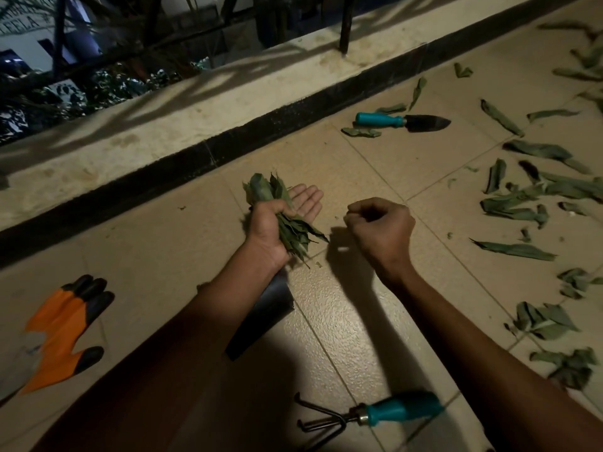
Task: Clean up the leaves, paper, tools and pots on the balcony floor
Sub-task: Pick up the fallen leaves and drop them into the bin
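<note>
My left hand [266,228] is shut on a bunch of green leaves [287,223] above the tiled floor, thumb clamped over them and fingers stretched out behind. A hand's width to the right, my right hand [380,231] is curled into a fist with nothing showing in it. Several loose leaves [518,203] lie scattered over the tiles on the right. A teal-handled trowel [403,121] lies near the dark skirting at the back. A teal-handled hand rake [375,415] lies on the floor below my right forearm.
An orange and black glove [62,327] lies at the far left. A dark flat object [261,316] lies partly under my left forearm. A raised ledge [182,106] with railing posts [346,24] bounds the floor at the back.
</note>
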